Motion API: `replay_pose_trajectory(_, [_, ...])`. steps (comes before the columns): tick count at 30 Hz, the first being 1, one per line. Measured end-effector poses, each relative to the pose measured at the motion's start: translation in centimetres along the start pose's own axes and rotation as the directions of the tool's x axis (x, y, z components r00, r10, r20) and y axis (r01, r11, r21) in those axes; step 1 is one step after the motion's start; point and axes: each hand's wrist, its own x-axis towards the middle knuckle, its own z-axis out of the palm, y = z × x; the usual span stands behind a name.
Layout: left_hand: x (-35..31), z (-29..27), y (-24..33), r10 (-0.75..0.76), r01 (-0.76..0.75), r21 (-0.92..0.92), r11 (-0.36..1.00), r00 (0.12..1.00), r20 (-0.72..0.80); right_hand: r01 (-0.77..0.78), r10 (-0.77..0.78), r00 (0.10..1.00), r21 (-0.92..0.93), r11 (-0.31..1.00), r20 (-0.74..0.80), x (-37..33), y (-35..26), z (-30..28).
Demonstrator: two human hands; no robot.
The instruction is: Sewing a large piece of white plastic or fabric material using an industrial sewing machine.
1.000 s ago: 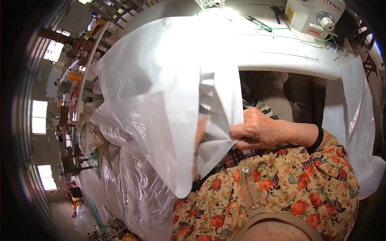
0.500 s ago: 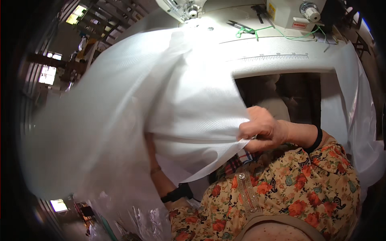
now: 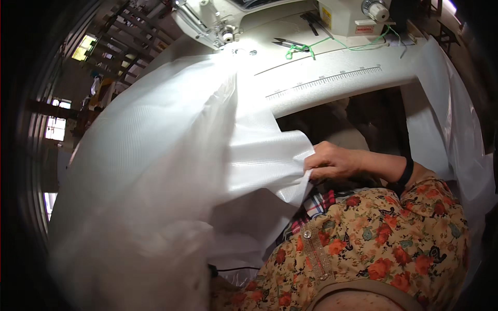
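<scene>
My right hand [image 3: 332,159] pinches the edge of a large white woven-plastic sheet [image 3: 264,155], closed on it near my front. The sheet spreads from the sewing machine's needle area down across the left side. One translucent fold, blurred by motion, hangs in front of the left part. My left hand is hidden behind this fold; only a little of the left arm with its dark band [image 3: 213,270] shows at the bottom. Near the machine's needle head [image 3: 227,35] the sheet's far edge lies on the white machine table [image 3: 321,85].
Dark scissors or snips [image 3: 290,43] with a green cord [image 3: 298,50] lie on the table beside the machine body [image 3: 340,18]. A printed ruler scale [image 3: 324,80] runs along the table's near part. More white sheeting [image 3: 456,103] hangs at the right. Racks [image 3: 124,41] stand far left.
The view has shifted, with the machine's needle head showing more. The left part of the sheet has swung down and inward, covering my left forearm. My right hand keeps its hold on the edge.
</scene>
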Motion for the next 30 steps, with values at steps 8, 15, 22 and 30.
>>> replay_pose_trajectory(8, [-3.3,-2.3,-4.8,-0.059,0.056,0.166,0.985,0.998,0.018,-0.370,0.382,0.897,-0.096,0.924,0.222,-2.7,5.7,2.4])
replay_pose_trajectory(15, [-8.5,-1.9,-5.8,-0.199,0.180,0.265,0.947,0.979,0.050,-0.104,0.482,0.724,-0.612,0.784,0.494,4.6,-6.3,0.8])
replay_pose_trajectory(22, [4.5,-12.8,15.5,-0.066,0.091,-0.192,0.977,0.989,0.133,0.220,-0.133,0.972,-0.552,0.804,0.194,3.5,6.8,3.2])
replay_pose_trajectory(30, [11.4,-19.7,17.3,0.060,-0.284,-0.294,0.913,0.804,-0.592,0.042,-0.177,0.939,-0.412,0.910,-0.295,9.5,4.8,1.1])
